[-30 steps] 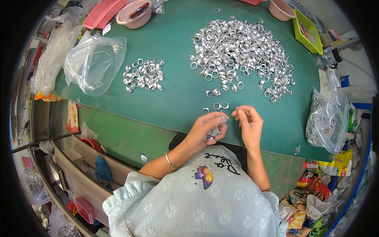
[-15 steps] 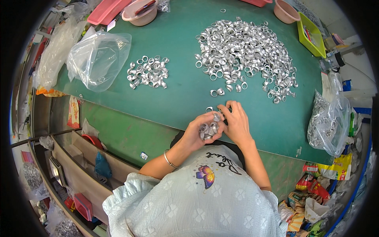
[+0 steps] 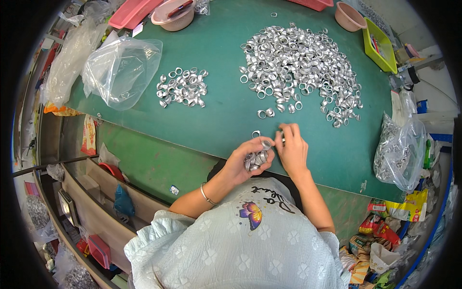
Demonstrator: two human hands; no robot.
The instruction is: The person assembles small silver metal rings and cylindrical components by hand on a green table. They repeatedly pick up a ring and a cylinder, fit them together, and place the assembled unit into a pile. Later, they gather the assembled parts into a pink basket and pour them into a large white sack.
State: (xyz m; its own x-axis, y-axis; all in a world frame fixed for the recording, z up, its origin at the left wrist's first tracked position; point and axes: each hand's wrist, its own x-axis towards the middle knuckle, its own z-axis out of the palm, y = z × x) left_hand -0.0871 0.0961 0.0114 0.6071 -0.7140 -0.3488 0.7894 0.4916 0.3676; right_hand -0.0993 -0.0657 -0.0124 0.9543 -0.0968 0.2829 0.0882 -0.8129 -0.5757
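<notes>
The silver rings (image 3: 255,160) heaped at the centre of the frame are small, shiny metal hoops, some with bands that widen on one side; fingers cover part of the heap. A lone ring (image 3: 255,134) lies just above it, and a little higher a few more sit together. A large pile of rings (image 3: 301,67) spreads over the upper right, many overlapping and tilted every way, while a smaller cluster of rings (image 3: 183,88) lies left of upper centre.

All rest on a green tabletop (image 3: 219,96). A clear plastic bag (image 3: 122,72) slumps in the upper left, below a pink bowl (image 3: 173,19) with a red-and-dark tool across it. A yellow-green basket (image 3: 379,48) stands at the upper right, and a filled clear bag (image 3: 397,151) at the right edge.

The left hand (image 3: 240,159) is cupped, fingers curled around the heaped rings. The right hand (image 3: 292,149) is just beside it, fingers bent and partly closed; a bit of silver shows among them, but whether it is pinched I cannot tell.
</notes>
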